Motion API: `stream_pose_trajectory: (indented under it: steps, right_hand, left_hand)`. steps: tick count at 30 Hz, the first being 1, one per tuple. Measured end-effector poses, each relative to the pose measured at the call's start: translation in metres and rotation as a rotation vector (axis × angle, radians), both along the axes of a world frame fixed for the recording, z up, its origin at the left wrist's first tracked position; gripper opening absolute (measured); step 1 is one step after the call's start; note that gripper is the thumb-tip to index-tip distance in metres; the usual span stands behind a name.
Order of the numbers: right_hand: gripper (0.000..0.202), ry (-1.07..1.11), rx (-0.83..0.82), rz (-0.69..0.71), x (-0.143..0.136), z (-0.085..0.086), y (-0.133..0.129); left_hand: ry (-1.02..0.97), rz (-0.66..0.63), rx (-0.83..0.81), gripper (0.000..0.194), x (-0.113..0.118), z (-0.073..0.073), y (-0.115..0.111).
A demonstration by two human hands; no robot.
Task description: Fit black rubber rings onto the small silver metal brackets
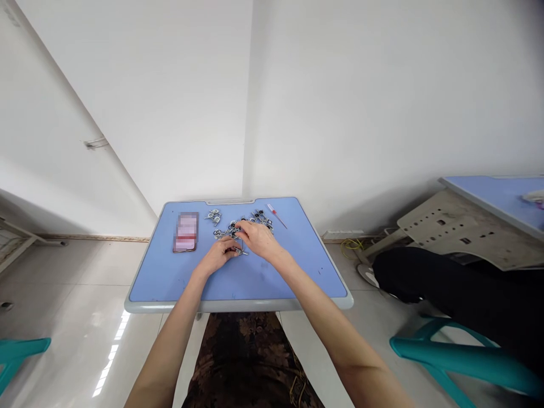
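Note:
My left hand rests low on the blue desk, its fingers closed on a small silvery metal part with a pin-like end. Just above and to the right, my right hand is closed in a pinch. A thin dark line runs down from its fingertips toward the metal part; what the fingers hold is too small to make out. Behind both hands lies a loose pile of small metal parts with round black pieces and stems, partly hidden by my right hand. A smaller group of similar parts lies farther left.
A phone with a blurred screen lies on the desk at left. A slim tool with a red and clear handle is at the back right. White wall stands behind. To the right are another desk, a teal stool and a dark-clothed person's leg.

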State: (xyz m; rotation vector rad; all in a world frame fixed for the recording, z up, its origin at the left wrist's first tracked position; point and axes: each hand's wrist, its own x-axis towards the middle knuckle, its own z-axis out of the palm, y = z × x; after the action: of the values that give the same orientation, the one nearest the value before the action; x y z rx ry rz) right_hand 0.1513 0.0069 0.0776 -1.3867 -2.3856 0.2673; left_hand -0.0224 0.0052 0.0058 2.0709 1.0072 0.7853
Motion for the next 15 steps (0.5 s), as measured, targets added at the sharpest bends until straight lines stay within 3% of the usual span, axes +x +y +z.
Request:
stream_pose_trajectory:
  steps: [4, 10, 15]
  right_hand:
    - [0.021, -0.072, 0.019, -0.062, -0.0041, 0.0012, -0.0006]
    - [0.028, -0.005, 0.012, 0.05, 0.002, 0.0035, -0.0021]
    - [0.023, -0.064, 0.044, -0.05, -0.0027, 0.0006, -0.004]
  left_hand:
    - [0.0, 0.001, 0.006, 0.016, 0.0003, 0.0003, -0.0001]
    - [-0.001, -0.014, 0.007, 0.015, -0.0011, 0.0018, -0.001]
    - [-0.011, -0.007, -0.005, 0.015, -0.0008, 0.0006, -0.0006]
